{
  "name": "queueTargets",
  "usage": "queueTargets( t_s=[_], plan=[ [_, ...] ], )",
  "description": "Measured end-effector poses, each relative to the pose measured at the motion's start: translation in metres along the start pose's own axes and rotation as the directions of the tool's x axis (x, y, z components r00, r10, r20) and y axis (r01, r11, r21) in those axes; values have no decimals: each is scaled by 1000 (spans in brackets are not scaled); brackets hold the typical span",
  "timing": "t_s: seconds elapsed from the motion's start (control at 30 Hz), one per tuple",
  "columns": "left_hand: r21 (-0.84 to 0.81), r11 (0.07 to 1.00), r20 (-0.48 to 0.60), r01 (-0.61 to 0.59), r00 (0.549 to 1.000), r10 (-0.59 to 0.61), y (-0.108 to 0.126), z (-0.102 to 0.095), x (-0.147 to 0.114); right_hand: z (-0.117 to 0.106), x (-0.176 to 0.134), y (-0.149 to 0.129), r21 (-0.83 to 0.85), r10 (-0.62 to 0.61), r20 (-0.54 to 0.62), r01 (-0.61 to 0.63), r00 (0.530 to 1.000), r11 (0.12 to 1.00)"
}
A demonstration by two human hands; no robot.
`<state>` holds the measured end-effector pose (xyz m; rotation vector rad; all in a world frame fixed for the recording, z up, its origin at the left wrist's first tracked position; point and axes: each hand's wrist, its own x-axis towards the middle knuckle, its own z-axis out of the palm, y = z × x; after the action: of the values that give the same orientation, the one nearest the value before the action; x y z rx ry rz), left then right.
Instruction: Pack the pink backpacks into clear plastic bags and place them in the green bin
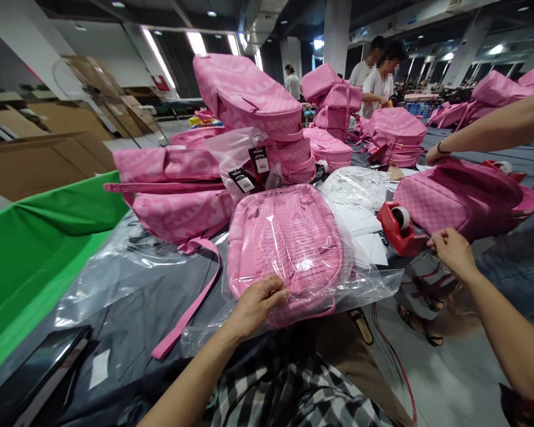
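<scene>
A pink backpack (289, 237) lies on the table in front of me inside a clear plastic bag (369, 284) with printed lines of text. My left hand (258, 302) pinches the film at the bag's near edge, over the lower part of the backpack. To the right, my right hand (454, 252) is closed, its fingertips pressed together right by the end of a red tape dispenser (400, 231). Whatever those fingertips hold is too small to make out. White papers (365, 231) lie between the bagged backpack and the dispenser.
Pink backpacks (249, 101) with black tags are stacked behind. A co-worker's hand (436, 154) rests on another backpack (458, 196) at right. A phone (40, 367) and loose strap (191, 308) lie left, beside a green bin (48, 237).
</scene>
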<state>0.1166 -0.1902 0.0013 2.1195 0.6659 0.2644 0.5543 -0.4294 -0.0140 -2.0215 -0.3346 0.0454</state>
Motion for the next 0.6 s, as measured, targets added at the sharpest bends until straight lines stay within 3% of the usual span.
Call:
queueTargets(
  t_s=[0.1,0.27,0.37,0.43,0.47,0.5,0.53,0.6],
  plan=[
    [8,1000,0,12,1000,-12,-1,-1,1,11,-31,12,134,79,57,-86,995,987],
    [13,1000,-16,24,1000,-24,-1,1,1,44,-68,-5,331,62,335,-179,940,927],
    [38,999,-24,24,999,-24,0,2,2,38,-95,-39,513,-104,383,-117,918,850],
    [50,998,-19,31,999,-30,0,1,4,29,-116,-67,633,-309,375,1,874,774],
    [54,998,-16,35,999,-35,0,0,5,27,-126,-81,647,-436,402,87,805,757],
    [55,998,-16,40,999,-39,1,0,6,28,-136,-94,623,-560,473,191,680,759],
    [54,998,-13,44,999,-43,2,-1,6,32,-146,-107,578,-651,573,317,499,752],
    [49,998,-11,51,999,-50,3,-2,6,52,-161,-129,491,-662,743,589,103,642]
  ],
)
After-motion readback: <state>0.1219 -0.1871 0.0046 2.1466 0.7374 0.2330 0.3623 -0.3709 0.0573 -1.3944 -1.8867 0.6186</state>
